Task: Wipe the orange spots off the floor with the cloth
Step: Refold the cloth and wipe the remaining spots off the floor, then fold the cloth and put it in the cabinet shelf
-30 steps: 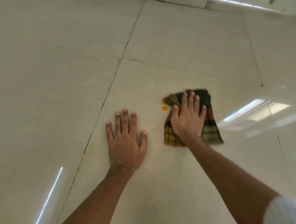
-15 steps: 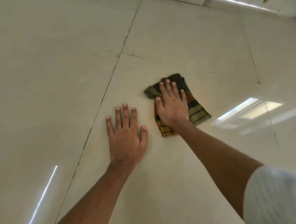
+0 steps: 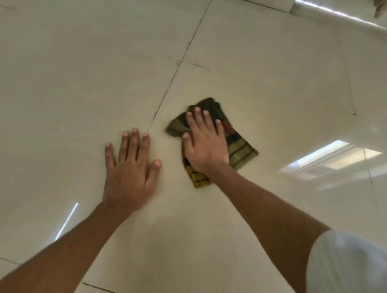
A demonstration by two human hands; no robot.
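Cloth point(image 3: 239, 144) is pressed flat under R hand point(image 3: 205, 145); L hand point(image 3: 128, 170) is spread wide on floor point(image 3: 72, 85). Even pressure, overlapping strokes advised.

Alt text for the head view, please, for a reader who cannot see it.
A person's right hand presses a folded plaid cloth flat on a pale tiled floor, fingers straight. The left hand rests flat on the floor beside it, apart from the cloth. No orange spots show on the bare floor.
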